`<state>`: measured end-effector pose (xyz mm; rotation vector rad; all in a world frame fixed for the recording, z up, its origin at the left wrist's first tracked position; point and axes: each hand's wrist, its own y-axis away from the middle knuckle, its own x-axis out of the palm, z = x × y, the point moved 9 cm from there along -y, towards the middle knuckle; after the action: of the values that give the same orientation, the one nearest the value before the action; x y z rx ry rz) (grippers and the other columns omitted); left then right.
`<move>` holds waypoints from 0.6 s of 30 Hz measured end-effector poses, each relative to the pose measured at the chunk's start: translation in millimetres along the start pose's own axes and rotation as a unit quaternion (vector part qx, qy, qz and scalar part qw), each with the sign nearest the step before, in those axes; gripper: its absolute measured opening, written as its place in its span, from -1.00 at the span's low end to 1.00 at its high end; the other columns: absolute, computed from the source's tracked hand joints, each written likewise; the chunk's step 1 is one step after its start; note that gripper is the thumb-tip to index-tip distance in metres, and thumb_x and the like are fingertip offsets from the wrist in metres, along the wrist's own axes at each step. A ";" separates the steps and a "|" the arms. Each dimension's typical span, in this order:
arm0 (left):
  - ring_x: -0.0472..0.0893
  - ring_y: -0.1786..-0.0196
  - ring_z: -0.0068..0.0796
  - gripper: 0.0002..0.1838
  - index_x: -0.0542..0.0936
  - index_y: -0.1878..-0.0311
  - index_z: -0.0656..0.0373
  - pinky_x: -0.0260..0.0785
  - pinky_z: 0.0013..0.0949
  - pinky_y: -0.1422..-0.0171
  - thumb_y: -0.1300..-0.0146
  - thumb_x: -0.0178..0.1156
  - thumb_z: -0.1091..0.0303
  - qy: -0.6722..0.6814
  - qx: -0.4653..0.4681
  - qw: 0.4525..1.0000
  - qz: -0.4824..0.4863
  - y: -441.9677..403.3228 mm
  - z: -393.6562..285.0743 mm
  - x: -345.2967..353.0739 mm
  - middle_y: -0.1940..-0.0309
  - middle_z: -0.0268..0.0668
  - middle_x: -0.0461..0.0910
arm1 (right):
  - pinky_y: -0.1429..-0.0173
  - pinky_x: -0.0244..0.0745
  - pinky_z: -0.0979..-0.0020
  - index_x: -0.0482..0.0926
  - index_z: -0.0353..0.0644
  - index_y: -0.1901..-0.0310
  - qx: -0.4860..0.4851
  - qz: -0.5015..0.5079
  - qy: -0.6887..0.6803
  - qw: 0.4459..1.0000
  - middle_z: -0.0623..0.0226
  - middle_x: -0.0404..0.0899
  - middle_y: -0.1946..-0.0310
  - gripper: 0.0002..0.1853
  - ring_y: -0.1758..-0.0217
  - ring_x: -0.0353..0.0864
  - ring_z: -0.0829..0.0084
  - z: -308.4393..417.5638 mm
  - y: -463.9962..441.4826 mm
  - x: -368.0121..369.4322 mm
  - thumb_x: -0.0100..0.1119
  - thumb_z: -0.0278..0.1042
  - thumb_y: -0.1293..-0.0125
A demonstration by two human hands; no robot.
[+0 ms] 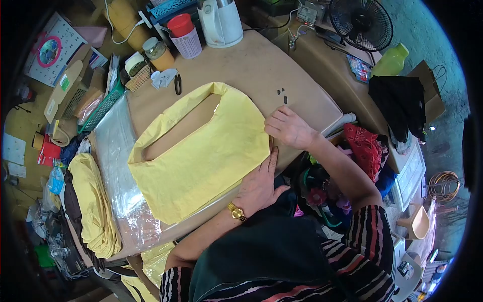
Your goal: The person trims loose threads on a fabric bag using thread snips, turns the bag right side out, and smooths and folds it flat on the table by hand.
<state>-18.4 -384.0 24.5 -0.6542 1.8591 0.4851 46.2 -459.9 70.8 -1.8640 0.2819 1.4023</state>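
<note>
A yellow fabric shoulder bag (201,156) lies flat on the tan table (236,70), its wide strap looped toward the far side. My left hand (257,190), with a gold watch at the wrist, rests on the bag's near right edge, fingers stretched out and thumb apart. At the bag's right edge, my right hand (289,128) is closed with its fingertips pinching the cloth. The tips of the right fingers are partly hidden by the hand itself.
Clear plastic sheets (118,151) lie left of the bag, with folded yellow cloth (93,201) beyond. Small scissors (177,84), a white kettle (220,22) and a lilac basket (187,44) stand toward the back. Right are a fan (361,22) and black cloth (397,108).
</note>
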 end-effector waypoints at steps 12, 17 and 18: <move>0.59 -0.08 0.00 -0.60 0.52 -0.15 0.25 0.46 -0.15 -0.18 -0.24 0.20 0.39 0.302 0.060 0.945 0.114 31.3 -20.7 -56.5 -0.04 0.04 0.56 | -0.22 0.38 0.26 0.52 -0.15 0.12 0.035 0.072 -0.120 0.989 0.33 0.57 0.09 -0.70 -0.08 0.55 0.30 13.0 6.0 -1.5 0.16 -0.38 -0.05; 0.31 -0.40 0.02 -0.54 0.43 -0.26 0.23 0.06 0.19 -0.44 -0.37 0.04 0.22 -0.037 -0.088 0.989 -0.116 42.8 72.5 -76.8 -0.33 0.01 0.34 | -0.48 0.16 0.15 0.44 -0.26 -0.21 0.275 -0.023 -0.249 0.928 0.05 0.43 -0.26 -0.48 -0.40 0.33 0.08 30.1 -36.4 -7.6 0.15 -0.10 -0.33; 0.15 -0.52 0.02 -0.42 0.32 -0.38 0.25 -0.15 0.30 -0.51 -0.40 0.00 0.11 -0.152 -0.127 0.973 -0.121 46.5 85.2 -65.5 -0.47 -0.02 0.18 | -0.48 0.16 0.15 0.44 -0.26 -0.21 0.272 -0.025 -0.247 0.930 0.05 0.43 -0.26 -0.48 -0.40 0.33 0.08 43.9 -40.5 2.5 0.15 -0.10 -0.33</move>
<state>31.5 -282.9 56.0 -0.9107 1.4189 0.6296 39.3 -401.6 82.3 -1.0258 0.3223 1.5135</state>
